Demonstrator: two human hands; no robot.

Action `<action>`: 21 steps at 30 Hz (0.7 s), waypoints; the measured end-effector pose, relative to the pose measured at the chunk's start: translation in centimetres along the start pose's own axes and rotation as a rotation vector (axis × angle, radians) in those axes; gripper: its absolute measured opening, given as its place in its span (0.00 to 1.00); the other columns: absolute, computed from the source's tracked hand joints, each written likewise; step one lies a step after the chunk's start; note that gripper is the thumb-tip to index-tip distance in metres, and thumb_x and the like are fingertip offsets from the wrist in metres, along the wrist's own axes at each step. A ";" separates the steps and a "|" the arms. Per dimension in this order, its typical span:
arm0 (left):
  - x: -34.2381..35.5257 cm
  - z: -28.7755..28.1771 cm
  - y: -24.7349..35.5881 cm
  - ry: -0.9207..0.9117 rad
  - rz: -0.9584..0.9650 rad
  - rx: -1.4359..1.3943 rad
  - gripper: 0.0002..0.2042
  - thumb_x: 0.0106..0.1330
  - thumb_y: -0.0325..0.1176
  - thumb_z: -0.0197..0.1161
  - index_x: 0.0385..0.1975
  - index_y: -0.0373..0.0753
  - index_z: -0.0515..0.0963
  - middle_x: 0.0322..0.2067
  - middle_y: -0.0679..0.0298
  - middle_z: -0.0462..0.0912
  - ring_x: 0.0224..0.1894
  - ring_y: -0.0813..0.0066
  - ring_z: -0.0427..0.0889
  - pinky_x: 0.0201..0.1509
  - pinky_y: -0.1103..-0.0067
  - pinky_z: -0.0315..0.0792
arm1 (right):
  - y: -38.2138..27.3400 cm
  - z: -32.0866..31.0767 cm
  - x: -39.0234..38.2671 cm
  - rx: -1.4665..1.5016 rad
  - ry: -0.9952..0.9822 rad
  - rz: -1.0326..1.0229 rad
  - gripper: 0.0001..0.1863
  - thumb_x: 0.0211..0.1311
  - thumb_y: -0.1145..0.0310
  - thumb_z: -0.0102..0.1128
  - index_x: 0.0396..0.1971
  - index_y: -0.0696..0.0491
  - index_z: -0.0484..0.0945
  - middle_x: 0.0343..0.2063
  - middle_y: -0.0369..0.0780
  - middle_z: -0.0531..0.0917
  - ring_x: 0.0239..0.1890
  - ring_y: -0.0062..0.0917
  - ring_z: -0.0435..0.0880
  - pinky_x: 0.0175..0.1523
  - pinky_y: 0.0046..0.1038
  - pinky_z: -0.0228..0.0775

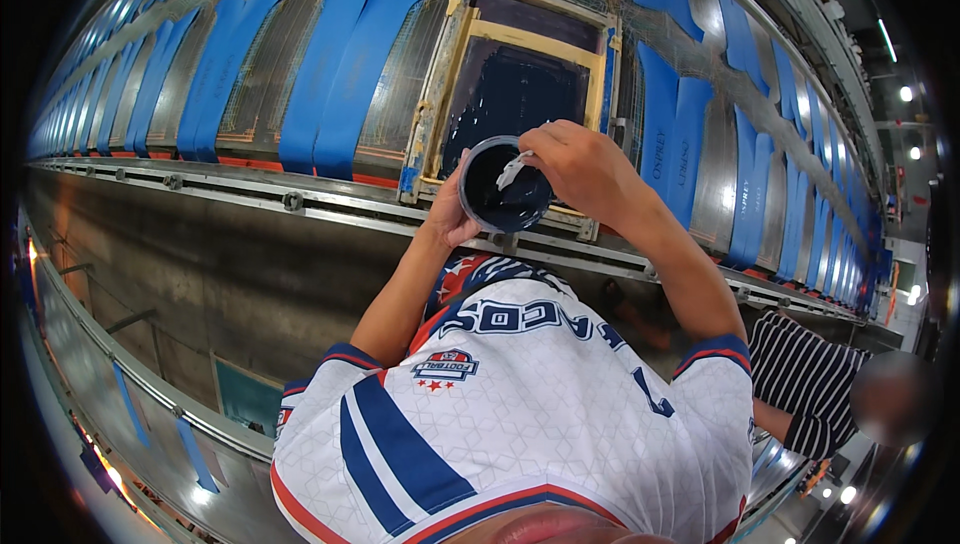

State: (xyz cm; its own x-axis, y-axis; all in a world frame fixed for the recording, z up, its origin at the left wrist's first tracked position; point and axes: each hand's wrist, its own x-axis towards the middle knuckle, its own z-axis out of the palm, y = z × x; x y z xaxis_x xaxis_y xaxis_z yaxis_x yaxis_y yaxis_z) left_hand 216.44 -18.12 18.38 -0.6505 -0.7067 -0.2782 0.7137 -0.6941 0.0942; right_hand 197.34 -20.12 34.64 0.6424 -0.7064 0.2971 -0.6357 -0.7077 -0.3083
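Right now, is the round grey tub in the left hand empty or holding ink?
Holding ink: dark blue ink fills the round grey tub.

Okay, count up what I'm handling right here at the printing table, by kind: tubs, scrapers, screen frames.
Tubs of dark blue ink: 1, the tub held by the left hand
Scrapers: 1, the white scraper in the right hand
Screen frames: 1, the wooden screen frame behind the tub
Total: 3
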 end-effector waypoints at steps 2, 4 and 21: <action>-0.1 -0.1 0.5 -0.179 -0.029 -0.052 0.30 0.76 0.59 0.45 0.64 0.40 0.71 0.61 0.54 0.77 0.64 0.58 0.77 0.67 0.56 0.73 | -0.3 -0.6 0.4 -0.032 -0.015 0.005 0.07 0.56 0.76 0.62 0.35 0.54 0.76 0.29 0.39 0.82 0.35 0.32 0.83 0.40 0.31 0.78; 0.0 0.2 0.0 -0.191 0.021 -0.087 0.31 0.76 0.60 0.45 0.65 0.41 0.70 0.62 0.53 0.76 0.65 0.58 0.76 0.68 0.55 0.72 | -0.5 -1.0 0.8 -0.062 -0.085 0.027 0.08 0.55 0.76 0.62 0.35 0.54 0.76 0.29 0.38 0.82 0.34 0.31 0.83 0.40 0.30 0.78; 1.9 0.2 1.4 0.169 0.499 0.665 0.27 0.79 0.57 0.41 0.69 0.47 0.65 0.56 0.66 0.78 0.57 0.75 0.79 0.62 0.77 0.74 | 1.0 4.6 -6.6 -0.110 -0.131 0.485 0.07 0.64 0.73 0.60 0.35 0.61 0.82 0.19 0.40 0.82 0.19 0.28 0.82 0.27 0.28 0.75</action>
State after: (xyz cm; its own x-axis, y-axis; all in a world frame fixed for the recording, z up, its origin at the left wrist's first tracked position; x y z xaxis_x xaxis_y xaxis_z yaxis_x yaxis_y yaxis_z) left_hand 216.17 -20.45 18.19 -0.2150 -0.9582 -0.1888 0.5714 -0.2802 0.7714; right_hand 194.39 -16.13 28.23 0.3061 -0.9517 0.0257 -0.9106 -0.3006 -0.2836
